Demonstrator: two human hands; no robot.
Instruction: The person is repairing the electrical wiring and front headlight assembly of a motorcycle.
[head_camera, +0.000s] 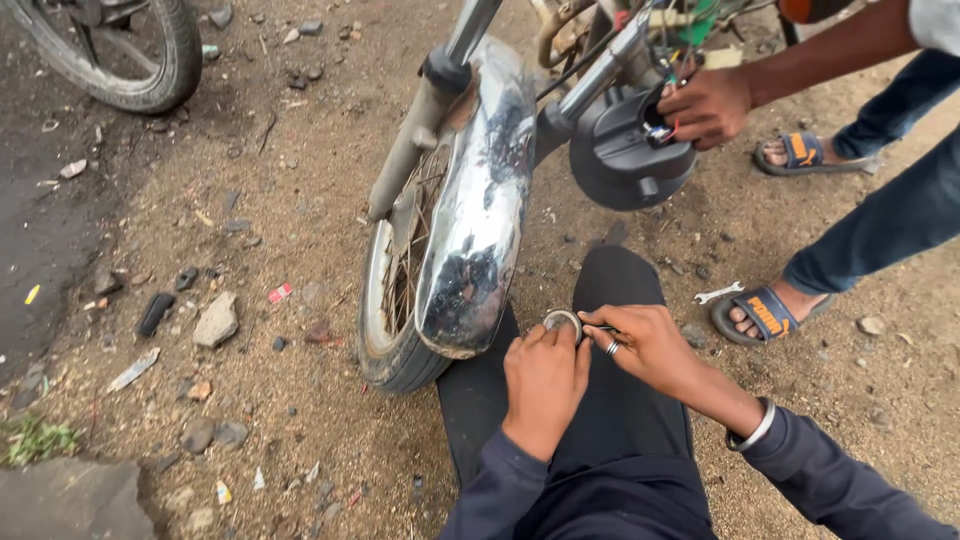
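Both hands are down over the person's lap, working on a small metal ring (562, 320). The left hand (545, 385) is curled around the ring from below, fingers closed on its edge. The right hand (650, 345) comes in from the side with its fingertips pinched narrow right at the ring's rim, maybe gripping a thin tool or wire there, too small to say for sure. There's a finger ring (612, 348) on that hand and a metal bangle (752, 432) on the wrist. Dark blue sleeves, black trousers (610, 440) underneath, one knee pointing up toward the bike.

The metal ring sits just beside the lower end of the chrome mudguard (480, 220), which curves over the front wheel (395, 290) of a motorbike. The tyre rests on the dirt ground (290, 180), right next to the person's knee.

Up top right, another person's hand (705, 105) is in the back of the black headlight shell (625, 155), where some coloured wires poke out. That person stands in jeans and dark sandals (765, 312), and a small wrench (718, 293) lies on the dirt just beside the nearer sandal.

Loose stones (215, 320) and bits of litter are scattered to the left, and a second tyre (130, 50) shows in the top left corner.
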